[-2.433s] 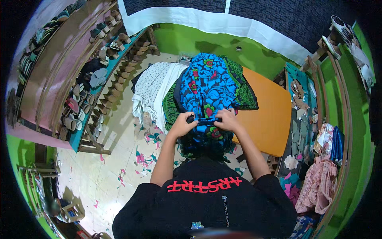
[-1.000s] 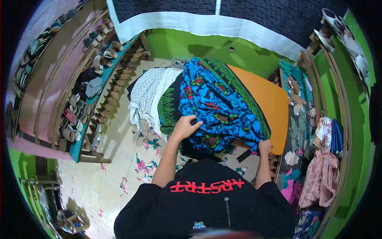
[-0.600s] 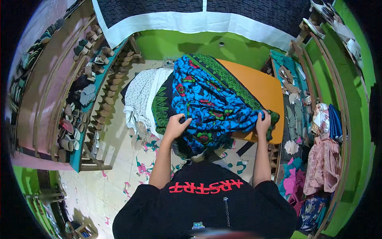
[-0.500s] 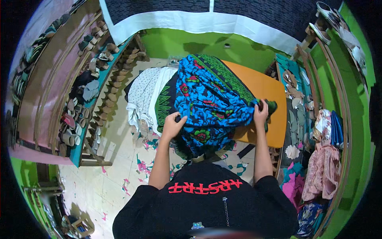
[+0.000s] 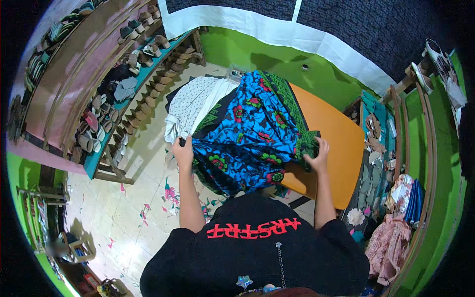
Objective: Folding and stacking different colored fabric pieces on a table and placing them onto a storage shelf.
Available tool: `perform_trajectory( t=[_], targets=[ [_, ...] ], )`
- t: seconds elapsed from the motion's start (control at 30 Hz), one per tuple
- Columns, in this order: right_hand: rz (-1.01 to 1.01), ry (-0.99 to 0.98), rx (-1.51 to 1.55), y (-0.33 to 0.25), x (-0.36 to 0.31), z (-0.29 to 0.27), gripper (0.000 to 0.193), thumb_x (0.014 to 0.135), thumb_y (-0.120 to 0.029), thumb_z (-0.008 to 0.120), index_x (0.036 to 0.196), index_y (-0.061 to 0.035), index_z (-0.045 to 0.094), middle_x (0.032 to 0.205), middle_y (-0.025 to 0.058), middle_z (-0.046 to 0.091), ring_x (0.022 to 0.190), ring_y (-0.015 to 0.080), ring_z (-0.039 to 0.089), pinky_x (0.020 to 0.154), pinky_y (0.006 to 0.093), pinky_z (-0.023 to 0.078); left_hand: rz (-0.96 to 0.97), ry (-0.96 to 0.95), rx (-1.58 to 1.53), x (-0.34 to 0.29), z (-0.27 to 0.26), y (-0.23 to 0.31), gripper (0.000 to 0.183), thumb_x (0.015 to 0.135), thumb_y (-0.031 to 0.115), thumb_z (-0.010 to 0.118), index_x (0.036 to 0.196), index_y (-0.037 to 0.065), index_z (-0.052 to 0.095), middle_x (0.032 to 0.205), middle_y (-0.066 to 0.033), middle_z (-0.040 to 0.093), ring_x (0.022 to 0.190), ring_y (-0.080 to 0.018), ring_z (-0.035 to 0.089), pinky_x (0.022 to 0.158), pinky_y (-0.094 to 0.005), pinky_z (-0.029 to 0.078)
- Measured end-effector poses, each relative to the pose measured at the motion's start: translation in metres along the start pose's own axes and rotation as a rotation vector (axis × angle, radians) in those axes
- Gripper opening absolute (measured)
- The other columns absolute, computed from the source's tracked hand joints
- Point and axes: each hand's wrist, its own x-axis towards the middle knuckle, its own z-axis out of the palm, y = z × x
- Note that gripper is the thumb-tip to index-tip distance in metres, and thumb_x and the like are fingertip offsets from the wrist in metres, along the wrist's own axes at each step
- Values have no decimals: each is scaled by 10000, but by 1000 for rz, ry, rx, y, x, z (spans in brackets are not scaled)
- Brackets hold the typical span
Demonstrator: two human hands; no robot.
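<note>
A blue and black cloth with red flowers and green zigzag borders lies in folds over the orange tabletop. My left hand pinches its left edge, pulling the fabric into creases that fan out from the fingers. On the right, my right hand is closed round the bunched green and black border, thumb on the near side. Beside my left hand a white cloth with small dark dots lies rumpled, partly covered by the patterned cloth.
A teal-topped rack with many shoes runs along the left. Another bench on the right carries cut material pieces, and a pink garment hangs nearby. Scraps litter the tiled floor. A small wooden stool stands at lower left.
My left hand has moved out to the left with the cloth's edge, spreading the fabric wider. My right hand keeps its hold on the border. The whole view has turned slightly.
</note>
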Motion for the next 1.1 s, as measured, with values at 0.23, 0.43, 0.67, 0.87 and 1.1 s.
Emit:
perform_trajectory(
  t=[0.23,0.43,0.67,0.87,1.1],
  targets=[
    [-74,-113,-142,18,-40,10,463,548,-166,692,977,-90,536,989,116,476,943,289,449,831,386,349,-4,67,33,12,20,15,300,724,210,610,620,-19,446,522,-49,418,493,-142,356,478,-294,326],
    [295,46,315,54,13,-32,254,619,83,532,857,0,563,750,95,568,745,179,553,687,281,435,-40,164,-10,31,19,7,252,715,190,623,707,-46,533,590,-62,492,542,-146,430,530,-288,370],
    [308,-264,354,90,75,-106,134,663,1,576,794,22,593,644,22,562,569,88,523,526,225,424,-23,195,86,39,5,0,242,706,185,620,701,-45,544,600,-102,550,542,-156,465,539,-310,388],
    [355,-519,750,62,140,-155,222,621,-88,621,828,-21,574,828,19,550,772,101,503,698,238,394,-51,223,228,36,-4,1,318,705,246,628,663,-47,512,570,-106,507,527,-172,430,516,-323,363],
    [-28,-565,1074,24,265,-86,292,601,-79,555,888,-32,560,975,55,509,979,191,476,893,377,343,-10,83,352,39,6,36,334,750,278,580,720,-53,550,612,-194,530,562,-277,491,572,-350,392]
  ],
)
